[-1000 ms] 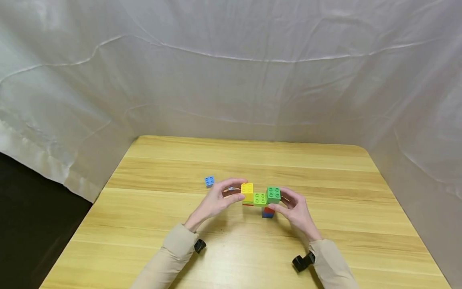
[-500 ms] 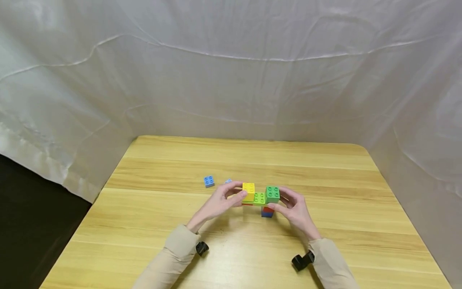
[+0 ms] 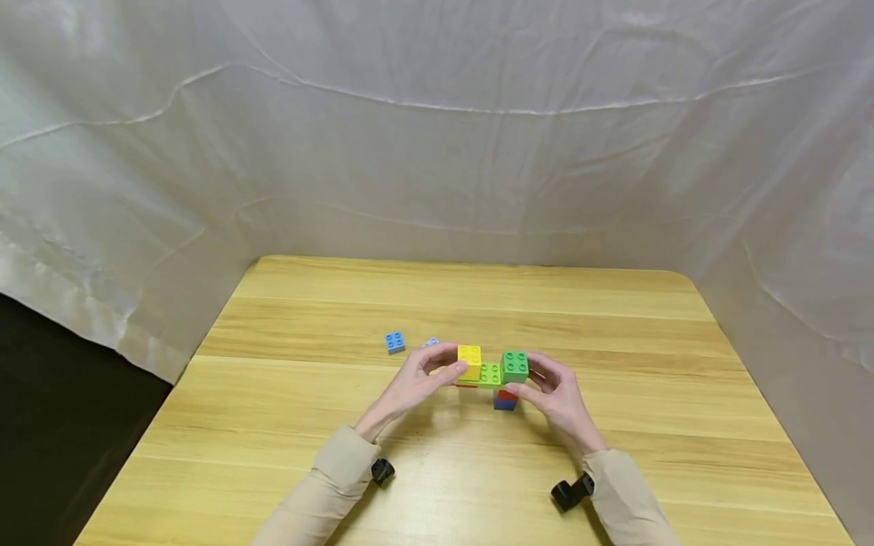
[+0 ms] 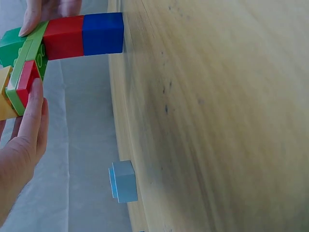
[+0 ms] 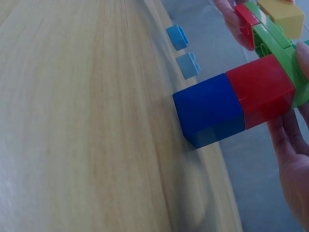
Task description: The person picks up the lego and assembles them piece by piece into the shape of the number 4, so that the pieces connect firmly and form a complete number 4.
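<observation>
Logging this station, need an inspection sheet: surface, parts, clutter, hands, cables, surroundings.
Surface: wooden table, a few dark specks.
Job's things: block build; yellow block and green block atop light-green section; red block over dark blue block beneath green end.
Clutter: loose blue block and light blue block.
Hands: left hand grips yellow end; right hand grips green end.
Cables: nothing seen.
Surroundings: pale sheeting behind and at both sides; dark area at left.
</observation>
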Tool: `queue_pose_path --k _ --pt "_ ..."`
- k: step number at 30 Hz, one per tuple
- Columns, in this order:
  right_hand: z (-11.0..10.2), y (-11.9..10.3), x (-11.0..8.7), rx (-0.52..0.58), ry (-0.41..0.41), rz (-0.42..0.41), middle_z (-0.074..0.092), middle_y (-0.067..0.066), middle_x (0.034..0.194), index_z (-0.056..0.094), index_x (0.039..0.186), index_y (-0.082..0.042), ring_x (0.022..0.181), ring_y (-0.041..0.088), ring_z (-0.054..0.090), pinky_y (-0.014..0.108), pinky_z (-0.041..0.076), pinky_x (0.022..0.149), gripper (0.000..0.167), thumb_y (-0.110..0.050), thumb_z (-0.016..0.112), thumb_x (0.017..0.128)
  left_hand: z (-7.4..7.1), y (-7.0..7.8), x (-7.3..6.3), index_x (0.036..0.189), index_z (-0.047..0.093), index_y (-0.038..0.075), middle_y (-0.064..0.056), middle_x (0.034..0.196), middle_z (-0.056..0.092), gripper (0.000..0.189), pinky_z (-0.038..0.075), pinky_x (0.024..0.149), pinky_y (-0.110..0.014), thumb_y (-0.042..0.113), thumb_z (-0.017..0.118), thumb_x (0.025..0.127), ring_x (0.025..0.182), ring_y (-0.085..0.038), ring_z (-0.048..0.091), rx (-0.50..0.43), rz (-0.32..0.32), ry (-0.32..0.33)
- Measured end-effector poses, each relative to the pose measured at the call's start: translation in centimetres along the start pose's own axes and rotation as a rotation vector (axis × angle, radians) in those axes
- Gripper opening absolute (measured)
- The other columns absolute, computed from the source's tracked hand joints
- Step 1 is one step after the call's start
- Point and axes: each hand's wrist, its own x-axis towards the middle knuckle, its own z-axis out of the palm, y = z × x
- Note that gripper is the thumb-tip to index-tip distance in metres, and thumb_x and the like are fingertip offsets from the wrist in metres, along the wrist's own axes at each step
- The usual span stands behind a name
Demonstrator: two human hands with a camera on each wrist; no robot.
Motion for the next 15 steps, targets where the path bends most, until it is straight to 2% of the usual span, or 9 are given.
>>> queue_pose_path --k 6,15 --pt "0.11 0.01 -0.05 0.011 0.002 -0.011 0.067 -0.019 0.119 0.057 0.127 0.013 0.113 -0.002 0.063 0.014 0.05 0.102 0.049 0.008 0.075 0.082 0.03 0.03 -0.09 0.137 0.057 0.002 -0.022 0.133 0.061 0.043 0.061 0.092 -0.031 0.021 0.064 0.099 0.112 -0.028 0.068 -0.047 -0.032 0.012" --pt "0.27 -0.08 -0.09 0.011 0.017 -0.011 0.067 -0.019 0.118 0.058 0.126 0.014 0.112 -0.003 0.063 0.013 0.051 0.101 0.049 0.009 0.076 0.082 0.02 0.05 -0.21 0.139 0.055 0.0 -0.025 0.136 0.057 0.046 0.06 0.094 -0.038 0.02 0.065 0.099 0.11 -0.028 0.07 -0.093 -0.043 0.005"
